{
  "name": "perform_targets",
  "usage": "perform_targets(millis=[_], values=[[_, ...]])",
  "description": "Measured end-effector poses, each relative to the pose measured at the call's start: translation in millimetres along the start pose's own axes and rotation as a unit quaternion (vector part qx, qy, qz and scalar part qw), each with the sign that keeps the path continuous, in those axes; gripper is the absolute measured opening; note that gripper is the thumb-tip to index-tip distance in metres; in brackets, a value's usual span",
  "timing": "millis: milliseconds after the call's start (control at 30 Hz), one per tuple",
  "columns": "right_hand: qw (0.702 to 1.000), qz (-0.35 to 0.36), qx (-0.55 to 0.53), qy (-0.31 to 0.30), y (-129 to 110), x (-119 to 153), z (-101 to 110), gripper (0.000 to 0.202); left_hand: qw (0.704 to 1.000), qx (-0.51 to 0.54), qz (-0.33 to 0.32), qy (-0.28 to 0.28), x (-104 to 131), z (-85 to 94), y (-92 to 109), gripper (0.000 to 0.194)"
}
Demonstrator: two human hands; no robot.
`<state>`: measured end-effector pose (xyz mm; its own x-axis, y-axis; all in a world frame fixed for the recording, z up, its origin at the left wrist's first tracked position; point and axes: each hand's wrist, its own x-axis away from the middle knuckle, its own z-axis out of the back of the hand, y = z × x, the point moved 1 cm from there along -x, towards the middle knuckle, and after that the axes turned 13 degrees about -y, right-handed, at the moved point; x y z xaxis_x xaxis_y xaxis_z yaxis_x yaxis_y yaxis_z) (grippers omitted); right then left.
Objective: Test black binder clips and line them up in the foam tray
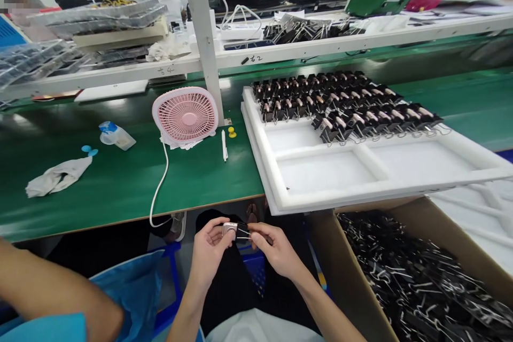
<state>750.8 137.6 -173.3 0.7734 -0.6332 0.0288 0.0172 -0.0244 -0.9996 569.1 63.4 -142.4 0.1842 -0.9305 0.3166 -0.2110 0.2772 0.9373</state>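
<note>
Above my lap, my left hand pinches a small pinkish metal case with rounded corners; what exactly it is I cannot tell. My right hand grips the wire handles of a black binder clip, which sits against the right end of the case. To the upper right, a white foam tray bears rows of black binder clips with similar pinkish pieces in them. Below it, a cardboard box is filled with loose black binder clips.
A pink fan stands on the green table, its white cable hanging over the front edge. A white pen, a yellow knob-like piece, a small bottle and a white cloth lie nearby. Another person's arm is at left.
</note>
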Motion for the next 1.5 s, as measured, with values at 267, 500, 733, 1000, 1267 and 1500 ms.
perform_targets(millis=[267, 500, 733, 1000, 1267, 1500], values=[[0.986, -0.097, 0.048, -0.129, -56.1, 55.0, 34.8, 0.059, 0.997, 0.049, 0.049, 0.019, -4.4, 28.7, -11.0, 0.1], [0.94, -0.249, 0.203, 0.115, -61.1, 139.5, 180.6, 0.043, 0.987, 0.088, 0.108, 0.077, -10.1, 78.3, -39.0, 0.097], [0.764, -0.498, 0.358, 0.198, 56.2, 138.1, 266.1, 0.026, 0.987, 0.071, 0.134, 0.051, -6.8, 66.7, -33.5, 0.092], [0.764, -0.512, 0.345, 0.187, 109.1, 145.1, 285.2, 0.027, 0.988, 0.095, 0.113, 0.035, -0.9, 72.3, -34.8, 0.083], [0.88, -0.328, 0.16, 0.305, 89.8, 159.1, 282.6, 0.024, 0.99, 0.085, 0.107, 0.025, 6.0, 37.5, -15.3, 0.087], [0.924, -0.131, -0.139, 0.331, 23.4, 184.2, 260.2, 0.045, 0.987, 0.125, 0.102, 0.027, 7.2, 19.3, 0.0, 0.083]])
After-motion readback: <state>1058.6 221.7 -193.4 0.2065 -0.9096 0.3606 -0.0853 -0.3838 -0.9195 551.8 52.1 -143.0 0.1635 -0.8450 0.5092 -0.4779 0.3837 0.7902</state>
